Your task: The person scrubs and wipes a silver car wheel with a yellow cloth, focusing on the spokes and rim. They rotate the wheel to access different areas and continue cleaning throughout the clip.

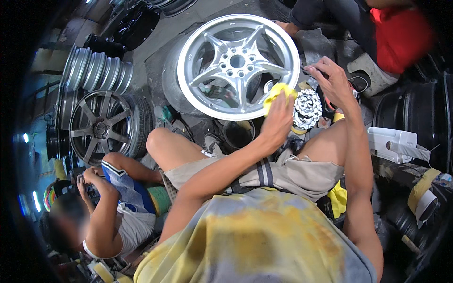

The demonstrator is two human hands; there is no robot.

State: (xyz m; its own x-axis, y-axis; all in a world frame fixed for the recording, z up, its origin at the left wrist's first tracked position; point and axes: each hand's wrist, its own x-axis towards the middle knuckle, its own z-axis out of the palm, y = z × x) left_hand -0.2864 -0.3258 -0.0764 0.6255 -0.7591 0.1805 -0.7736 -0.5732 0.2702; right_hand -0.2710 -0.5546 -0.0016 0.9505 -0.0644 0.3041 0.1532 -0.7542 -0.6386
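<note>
A silver alloy wheel rim with star-like spokes lies face up in front of my knees. My left hand presses a bunched yellow cloth against the rim's near right edge, fingers closed around the cloth. Just off the rim's right edge is my right hand, fingers loosely bent and apart, with nothing visible in it. Its fingertips come close to the rim, but whether they touch is unclear. Beside the cloth stands a round stack of shiny silver pieces. Under the near edge sits a dark bucket.
At left, a dark spoked wheel with tyre leans near stacked silver rims. A seated person works at lower left; another, in red, sits at far right. A white plastic container and dark rims stand right.
</note>
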